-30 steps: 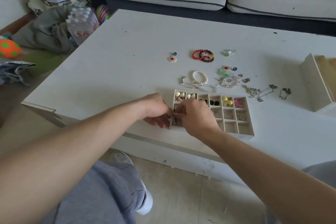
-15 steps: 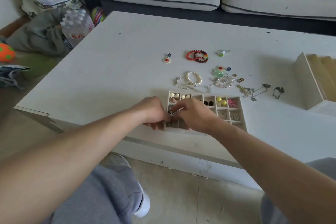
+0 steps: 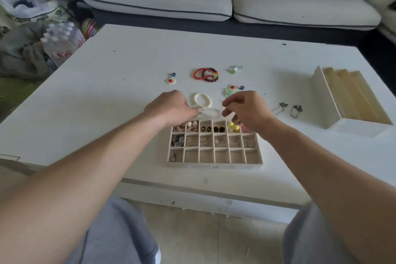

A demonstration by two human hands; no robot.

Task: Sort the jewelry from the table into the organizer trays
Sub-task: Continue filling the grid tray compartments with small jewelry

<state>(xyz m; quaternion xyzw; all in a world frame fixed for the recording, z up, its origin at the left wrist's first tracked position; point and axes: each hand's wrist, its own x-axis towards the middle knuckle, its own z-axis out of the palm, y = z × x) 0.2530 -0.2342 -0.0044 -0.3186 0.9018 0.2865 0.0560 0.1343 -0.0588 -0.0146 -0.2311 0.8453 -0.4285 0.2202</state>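
White and blurred, the pale bracelet (image 3: 209, 112) spans both grips. Your left grip (image 3: 171, 109) pinches its 9 o'clock end and your right grip (image 3: 246, 111) its 3 o'clock end, just past the 12 o'clock edge of the organizer tray (image 3: 214, 164). Overstretching could snap the cord and scatter beads across the bench (image 3: 107, 92). A careless lowering could snag the pearl bracelet (image 3: 203, 100) just beyond.
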